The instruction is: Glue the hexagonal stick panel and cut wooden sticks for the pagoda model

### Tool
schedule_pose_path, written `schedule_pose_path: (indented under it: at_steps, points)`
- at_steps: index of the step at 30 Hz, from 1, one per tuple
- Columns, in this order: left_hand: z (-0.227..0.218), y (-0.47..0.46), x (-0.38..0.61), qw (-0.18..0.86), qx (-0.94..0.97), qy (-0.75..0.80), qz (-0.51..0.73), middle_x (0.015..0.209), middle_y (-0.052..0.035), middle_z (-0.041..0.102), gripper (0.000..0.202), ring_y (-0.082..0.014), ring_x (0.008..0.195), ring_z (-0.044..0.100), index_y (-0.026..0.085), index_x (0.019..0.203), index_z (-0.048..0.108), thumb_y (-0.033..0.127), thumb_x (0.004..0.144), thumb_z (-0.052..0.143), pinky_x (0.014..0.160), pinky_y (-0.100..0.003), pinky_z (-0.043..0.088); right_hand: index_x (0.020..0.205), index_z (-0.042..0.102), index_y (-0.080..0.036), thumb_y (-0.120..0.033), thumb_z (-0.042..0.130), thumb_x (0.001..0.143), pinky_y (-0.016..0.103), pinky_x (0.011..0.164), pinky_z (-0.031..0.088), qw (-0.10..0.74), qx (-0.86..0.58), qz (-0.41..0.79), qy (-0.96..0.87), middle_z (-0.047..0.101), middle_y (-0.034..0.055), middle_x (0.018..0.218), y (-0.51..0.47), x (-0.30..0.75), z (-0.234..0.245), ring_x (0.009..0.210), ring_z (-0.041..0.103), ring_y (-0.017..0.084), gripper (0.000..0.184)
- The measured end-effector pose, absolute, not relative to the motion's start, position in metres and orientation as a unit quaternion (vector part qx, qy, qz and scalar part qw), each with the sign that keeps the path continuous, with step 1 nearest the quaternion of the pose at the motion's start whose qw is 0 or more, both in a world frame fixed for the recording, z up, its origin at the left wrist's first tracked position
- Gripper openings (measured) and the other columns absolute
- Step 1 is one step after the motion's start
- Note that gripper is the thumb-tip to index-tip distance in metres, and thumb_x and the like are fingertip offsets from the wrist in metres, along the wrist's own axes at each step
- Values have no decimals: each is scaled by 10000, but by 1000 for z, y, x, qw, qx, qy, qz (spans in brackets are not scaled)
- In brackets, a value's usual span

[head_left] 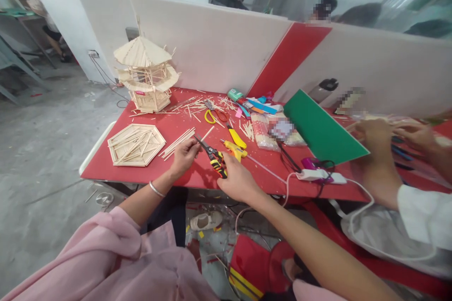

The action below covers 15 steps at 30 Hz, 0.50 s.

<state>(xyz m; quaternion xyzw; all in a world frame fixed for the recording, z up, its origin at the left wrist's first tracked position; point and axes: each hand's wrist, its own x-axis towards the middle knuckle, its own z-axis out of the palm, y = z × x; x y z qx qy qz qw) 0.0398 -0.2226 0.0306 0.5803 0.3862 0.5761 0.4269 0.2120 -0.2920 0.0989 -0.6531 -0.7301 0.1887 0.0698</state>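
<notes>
My left hand (184,156) pinches a thin wooden stick (208,133), its far end pointing up and to the right. In my right hand (237,176) are scissors (216,160) with black blades and black, yellow and red handles. Their blades reach to my left fingertips, beside the stick; whether they touch it I cannot tell. Left of my left hand lies a row of loose sticks (177,143). Farther left is a flat hexagonal stick frame (137,163) with loose sticks on it. A tiered pagoda model (144,54) of sticks stands at the table's back left.
The red table (123,178) also bears red-and-yellow-handled scissors (211,114), a yellow-handled tool (236,137), a yellow glue gun (236,150) and bagged sticks (262,129). A green board (323,127) and white power strip (319,176) lie right, near a co-worker's hands (376,127).
</notes>
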Motion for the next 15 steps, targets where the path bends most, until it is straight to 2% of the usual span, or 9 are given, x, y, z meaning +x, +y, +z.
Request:
schedule_pose_path:
  at_steps: [3,7,13,15]
  points:
    - [43,-224,32,433,601,366,564,502,37,500,323,-69,464,437,157,659,640,400,872,631,484,-205,352,1416,395,-130,-162,591,708,391,939,448,103,-630,191,-746,593,181,1303,-292,216,97,1180,577,310,735]
    - [48,-227,31,458,601,351,552,497,32,518,353,-59,438,438,148,652,645,430,863,656,467,-197,347,1411,416,-140,-138,583,688,394,925,462,114,-627,189,-747,609,174,1290,-293,219,94,1169,586,317,742]
    - [50,-229,34,502,525,347,593,486,46,528,391,-58,416,447,148,705,660,512,703,804,443,-194,359,1434,407,-159,-144,577,695,406,976,457,128,-636,196,-735,597,161,1322,-292,226,87,1196,585,307,758]
    - [54,-230,32,514,532,345,578,450,51,493,412,-47,399,407,141,685,668,531,712,794,432,-190,329,1460,376,-141,-146,578,677,420,1032,435,145,-612,204,-750,567,169,1367,-290,229,86,1237,558,301,809]
